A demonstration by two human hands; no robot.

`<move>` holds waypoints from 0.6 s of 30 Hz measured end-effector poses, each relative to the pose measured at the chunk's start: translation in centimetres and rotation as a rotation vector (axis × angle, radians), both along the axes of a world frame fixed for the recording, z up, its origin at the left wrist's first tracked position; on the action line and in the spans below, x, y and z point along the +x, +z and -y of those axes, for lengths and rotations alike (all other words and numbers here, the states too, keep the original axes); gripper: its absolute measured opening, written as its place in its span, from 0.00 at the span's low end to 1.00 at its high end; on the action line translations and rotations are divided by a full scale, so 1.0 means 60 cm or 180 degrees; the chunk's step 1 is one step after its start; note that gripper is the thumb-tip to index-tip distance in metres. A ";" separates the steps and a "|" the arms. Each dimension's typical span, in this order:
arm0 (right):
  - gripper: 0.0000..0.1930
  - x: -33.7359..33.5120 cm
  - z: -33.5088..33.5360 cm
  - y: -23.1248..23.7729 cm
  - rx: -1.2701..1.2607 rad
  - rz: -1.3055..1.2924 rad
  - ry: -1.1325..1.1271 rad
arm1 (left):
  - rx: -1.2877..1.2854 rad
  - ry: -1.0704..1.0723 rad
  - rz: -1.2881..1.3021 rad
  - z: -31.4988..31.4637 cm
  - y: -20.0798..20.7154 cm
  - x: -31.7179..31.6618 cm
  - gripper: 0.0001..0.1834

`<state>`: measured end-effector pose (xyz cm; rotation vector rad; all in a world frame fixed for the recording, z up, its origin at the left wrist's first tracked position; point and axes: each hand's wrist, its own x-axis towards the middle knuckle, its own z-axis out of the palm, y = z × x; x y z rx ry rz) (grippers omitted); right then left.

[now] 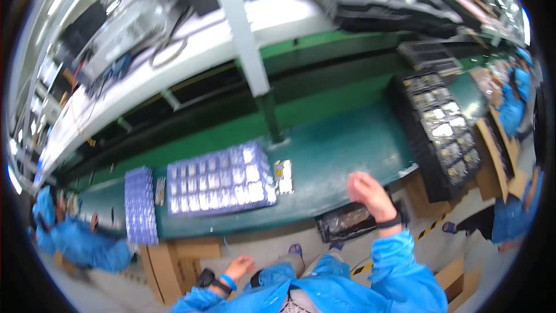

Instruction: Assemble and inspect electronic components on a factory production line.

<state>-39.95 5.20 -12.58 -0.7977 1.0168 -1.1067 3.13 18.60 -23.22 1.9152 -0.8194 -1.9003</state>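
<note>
My right hand hovers over the near edge of the green bench, its fingers curled together and slightly blurred; nothing shows in it. Low near my lap, my left hand is loosely closed, and I see no object in it. Left of my right hand, a flat metallic part with a yellow spot lies on the bench. Beside it sits a stack of clear, bluish plastic trays with rows of pockets. To the right stands a tall stack of black trays, its top one filled with metallic parts.
Another bluish tray stack stands farther left, beside a small part. A grey post rises behind the bench. Cardboard boxes and a black bin sit below the front edge. Co-workers in blue are at both sides.
</note>
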 end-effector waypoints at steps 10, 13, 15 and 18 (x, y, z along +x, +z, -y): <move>0.29 -0.067 0.238 0.500 -0.3239 -0.6473 -0.1920 | -0.0652 0.0496 -0.0412 0.041 0.051 -0.019 0.11; 0.26 -0.098 0.277 0.550 -0.2961 -0.5365 -0.0421 | -0.0671 0.0325 -0.0654 0.060 0.102 -0.050 0.11; 0.24 -0.102 0.277 0.574 -0.3182 -0.4921 -0.0198 | -0.0615 0.0403 -0.0895 0.080 0.128 -0.071 0.10; 0.20 -0.115 0.283 0.594 -0.3877 -0.4884 -0.0278 | -0.0709 0.0176 -0.1052 0.132 0.162 -0.103 0.11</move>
